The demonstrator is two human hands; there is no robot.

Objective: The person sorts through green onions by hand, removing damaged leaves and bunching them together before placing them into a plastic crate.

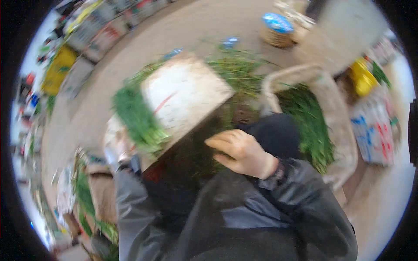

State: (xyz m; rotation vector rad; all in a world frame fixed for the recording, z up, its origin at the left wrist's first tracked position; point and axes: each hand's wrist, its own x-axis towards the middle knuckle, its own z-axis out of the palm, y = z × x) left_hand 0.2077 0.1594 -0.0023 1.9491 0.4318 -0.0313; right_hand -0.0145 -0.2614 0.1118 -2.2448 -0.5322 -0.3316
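A bunch of long green stalks (138, 114), like chives or spring onions, lies on the left part of a dirty white board (183, 88) with a red mark. Its pale ends point towards me. My left hand (120, 145) is by the board's left edge, beside the bunch; motion blur hides its fingers and whether it grips anything. In front of my lap my right hand (241, 151) hangs in the air, right of the board's near edge. Its fingers are slightly bent, with the thumb apart, and nothing shows in it.
More green stalks (303, 120) lie in a pale tub (346, 137) at my right. Loose trimmings (238, 71) litter the floor beyond the board. A round container with a blue top (277, 29) stands farther off. Boxes (104, 39) line the far left, and a cardboard box (103, 195) sits nearer.
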